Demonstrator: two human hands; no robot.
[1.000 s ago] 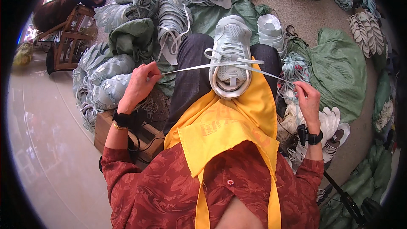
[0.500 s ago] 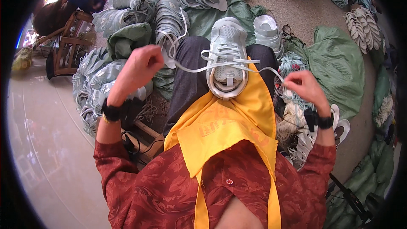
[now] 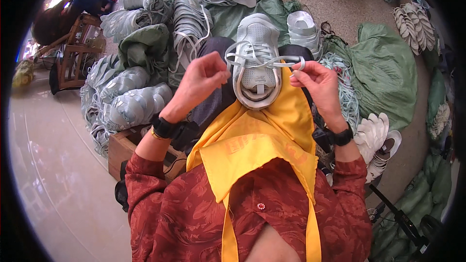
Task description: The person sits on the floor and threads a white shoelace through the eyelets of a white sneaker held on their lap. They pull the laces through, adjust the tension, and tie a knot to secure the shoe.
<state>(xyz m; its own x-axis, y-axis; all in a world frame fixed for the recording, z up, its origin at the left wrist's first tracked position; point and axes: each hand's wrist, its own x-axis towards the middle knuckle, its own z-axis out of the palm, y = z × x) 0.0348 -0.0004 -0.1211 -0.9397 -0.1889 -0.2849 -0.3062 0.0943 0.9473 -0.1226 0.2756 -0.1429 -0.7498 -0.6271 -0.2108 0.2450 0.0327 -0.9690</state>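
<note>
**Pale laces mid-tie on a grey shoe held in the lap**

Grey-green shoe uppers (image 3: 131, 102) lie heaped on the floor at the far left, beside a wooden stool (image 3: 73, 53) and a low wooden crate (image 3: 121, 148). Moving inward, the left hand (image 3: 201, 80) is raised in front of the knee, its fingers (image 3: 218, 70) pinched nearly closed on one end of the pale lace (image 3: 252, 58); the strand between them is thin and partly hidden, so how firm the grip is cannot be judged.

At the centre the grey sports shoe (image 3: 256, 60) rests sole-down on the person's lap, toe pointing away, heel tucked against a yellow apron (image 3: 252, 140) that drapes over a red patterned shirt. The lace crosses loosely over the tongue in slack loops rather than lying flat.

To the right, the right hand (image 3: 318, 85) holds the other lace end, fingers (image 3: 303, 68) curled shut around a small loop just beside the shoe's collar. Further right sit green sacks (image 3: 383, 68), a stack of white soles (image 3: 376, 138) and more bundled uppers near the rim.

The risk, as I judge it, lies in the slack: both ends are held only by fingertip pinches, and a pull that is uneven could let one end slip free or draw the crossings crooked. The shoe is only balanced on the lap, unclamped, so a sharp tug might tip it toward the piles on the floor.
</note>
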